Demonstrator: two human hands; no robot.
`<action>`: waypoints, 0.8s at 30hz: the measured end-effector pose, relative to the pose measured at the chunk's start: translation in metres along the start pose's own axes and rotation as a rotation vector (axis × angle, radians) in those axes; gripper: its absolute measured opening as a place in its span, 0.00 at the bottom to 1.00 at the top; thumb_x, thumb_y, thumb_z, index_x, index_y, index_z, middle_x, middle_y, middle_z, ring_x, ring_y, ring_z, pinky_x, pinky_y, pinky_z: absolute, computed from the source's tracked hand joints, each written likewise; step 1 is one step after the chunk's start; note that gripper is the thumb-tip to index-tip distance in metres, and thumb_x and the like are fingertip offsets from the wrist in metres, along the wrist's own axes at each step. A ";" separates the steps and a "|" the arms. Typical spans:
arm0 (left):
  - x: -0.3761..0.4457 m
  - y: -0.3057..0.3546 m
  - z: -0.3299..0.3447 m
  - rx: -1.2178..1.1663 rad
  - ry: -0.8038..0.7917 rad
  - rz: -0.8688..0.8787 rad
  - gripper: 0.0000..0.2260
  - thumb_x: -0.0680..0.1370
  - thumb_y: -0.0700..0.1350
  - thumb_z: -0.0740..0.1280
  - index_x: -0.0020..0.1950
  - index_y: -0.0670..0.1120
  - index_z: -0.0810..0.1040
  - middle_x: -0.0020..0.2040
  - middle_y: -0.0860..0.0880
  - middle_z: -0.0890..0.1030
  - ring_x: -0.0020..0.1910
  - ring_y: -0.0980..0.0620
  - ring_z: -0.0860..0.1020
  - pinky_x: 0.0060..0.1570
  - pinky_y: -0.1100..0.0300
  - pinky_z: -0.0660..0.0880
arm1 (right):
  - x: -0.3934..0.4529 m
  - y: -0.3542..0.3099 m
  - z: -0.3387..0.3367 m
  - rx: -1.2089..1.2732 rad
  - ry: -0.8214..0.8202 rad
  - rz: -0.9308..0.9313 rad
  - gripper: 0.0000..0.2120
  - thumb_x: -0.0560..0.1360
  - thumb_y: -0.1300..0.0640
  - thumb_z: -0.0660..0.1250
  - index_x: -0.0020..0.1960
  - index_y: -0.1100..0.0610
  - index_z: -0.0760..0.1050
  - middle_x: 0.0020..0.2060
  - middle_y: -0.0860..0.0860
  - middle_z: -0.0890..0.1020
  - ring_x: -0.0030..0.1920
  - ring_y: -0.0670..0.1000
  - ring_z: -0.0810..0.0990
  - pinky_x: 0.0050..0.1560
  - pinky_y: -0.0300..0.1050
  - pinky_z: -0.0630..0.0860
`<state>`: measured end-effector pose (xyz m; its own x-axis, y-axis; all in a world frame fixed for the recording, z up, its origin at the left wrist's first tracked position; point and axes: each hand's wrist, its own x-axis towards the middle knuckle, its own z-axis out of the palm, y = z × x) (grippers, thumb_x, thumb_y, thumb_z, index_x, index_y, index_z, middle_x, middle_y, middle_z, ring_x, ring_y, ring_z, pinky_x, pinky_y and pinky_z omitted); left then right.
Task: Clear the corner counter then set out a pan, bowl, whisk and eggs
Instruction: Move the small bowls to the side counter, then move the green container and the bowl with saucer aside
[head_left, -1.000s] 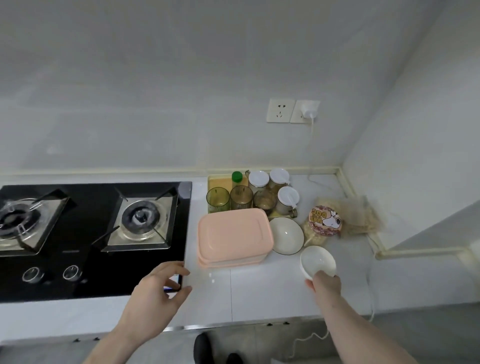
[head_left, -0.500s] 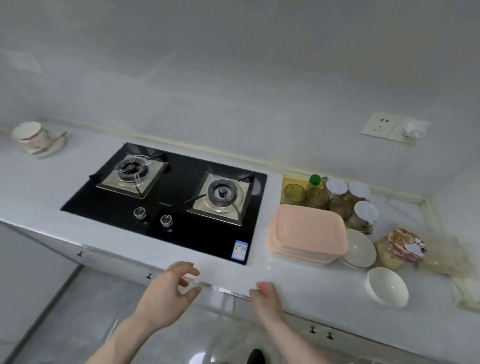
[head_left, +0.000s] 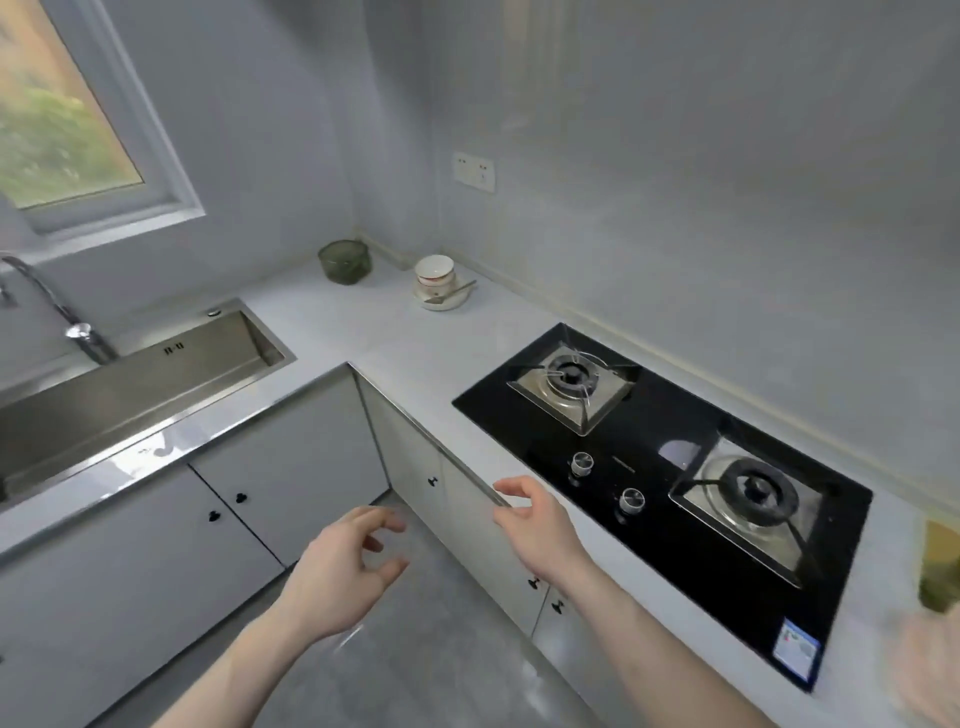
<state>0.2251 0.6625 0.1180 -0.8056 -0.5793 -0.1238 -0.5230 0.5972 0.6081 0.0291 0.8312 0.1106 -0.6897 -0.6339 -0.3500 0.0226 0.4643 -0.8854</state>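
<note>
On the corner counter stand a green glass bowl and a white cup on a small plate with a spoon across it. My left hand hovers over the floor in front of the cabinets, fingers loosely curled, holding nothing. My right hand hangs at the counter's front edge beside the stove, fingers relaxed and empty. No pan, whisk or eggs are in view.
A black two-burner gas stove lies in the counter to the right. A steel sink with a tap sits at the left under a window. White cabinet doors line the corner. A yellow-green container shows blurred at the right edge.
My view has swung left from the right end of the counter to the sink corner. My right hand let go of the small white bowl and both hands now hang empty.
</note>
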 end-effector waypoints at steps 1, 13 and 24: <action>0.002 -0.012 -0.014 -0.022 0.037 -0.013 0.10 0.72 0.55 0.73 0.51 0.63 0.77 0.57 0.71 0.76 0.50 0.65 0.79 0.51 0.60 0.77 | 0.009 -0.018 0.012 -0.013 -0.025 -0.024 0.13 0.77 0.55 0.66 0.60 0.44 0.76 0.55 0.43 0.82 0.37 0.37 0.77 0.38 0.33 0.72; 0.080 -0.105 -0.101 -0.125 0.211 -0.158 0.09 0.74 0.53 0.75 0.52 0.62 0.79 0.60 0.68 0.75 0.53 0.64 0.78 0.47 0.64 0.77 | 0.153 -0.134 0.089 -0.065 -0.157 -0.133 0.14 0.76 0.53 0.68 0.60 0.42 0.76 0.47 0.47 0.85 0.35 0.39 0.81 0.36 0.33 0.74; 0.255 -0.133 -0.164 -0.125 0.234 -0.181 0.10 0.74 0.55 0.72 0.54 0.62 0.78 0.59 0.68 0.76 0.53 0.66 0.77 0.49 0.62 0.78 | 0.337 -0.189 0.100 -0.083 -0.148 -0.162 0.12 0.78 0.55 0.69 0.59 0.45 0.76 0.58 0.39 0.79 0.54 0.47 0.81 0.55 0.41 0.75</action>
<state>0.1347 0.3448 0.1342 -0.6093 -0.7903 -0.0644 -0.6020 0.4081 0.6863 -0.1353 0.4681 0.1300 -0.5653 -0.7854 -0.2521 -0.1435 0.3946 -0.9076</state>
